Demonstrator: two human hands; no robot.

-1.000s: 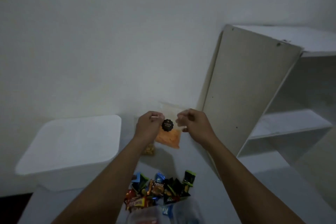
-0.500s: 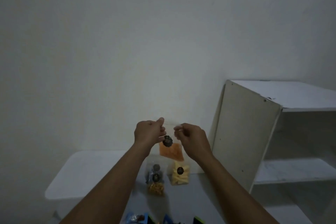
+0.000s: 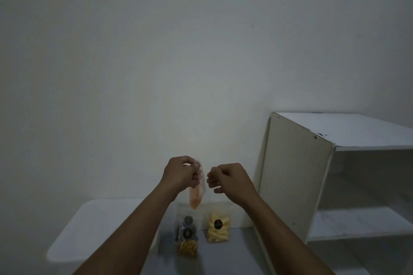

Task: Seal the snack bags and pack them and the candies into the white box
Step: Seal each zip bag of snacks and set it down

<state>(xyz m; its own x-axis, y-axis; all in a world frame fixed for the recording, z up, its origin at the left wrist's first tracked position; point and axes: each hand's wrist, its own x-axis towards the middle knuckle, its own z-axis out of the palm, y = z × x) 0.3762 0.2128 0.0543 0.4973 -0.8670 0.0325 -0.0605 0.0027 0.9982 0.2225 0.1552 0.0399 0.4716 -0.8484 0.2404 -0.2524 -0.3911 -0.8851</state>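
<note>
My left hand [image 3: 182, 175] grips the top of a clear snack bag of orange snacks [image 3: 195, 196], which hangs edge-on in the air. My right hand [image 3: 228, 179] hovers just right of the bag with fingers curled and holds nothing. Below them on the surface lie a bag of yellow sticks [image 3: 218, 226] with a black sticker and a bag of dark and golden snacks [image 3: 187, 238]. The white box [image 3: 98, 227] with its lid on stands at the left. The candies are out of view.
A white shelf unit [image 3: 297, 176] stands open at the right, close to the yellow bag. A plain white wall [image 3: 156, 62] fills the background. The room is dim.
The camera has tilted up, so the candy pile dropped out of view. My right hand let go of the orange bag, which turned edge-on in my left hand.
</note>
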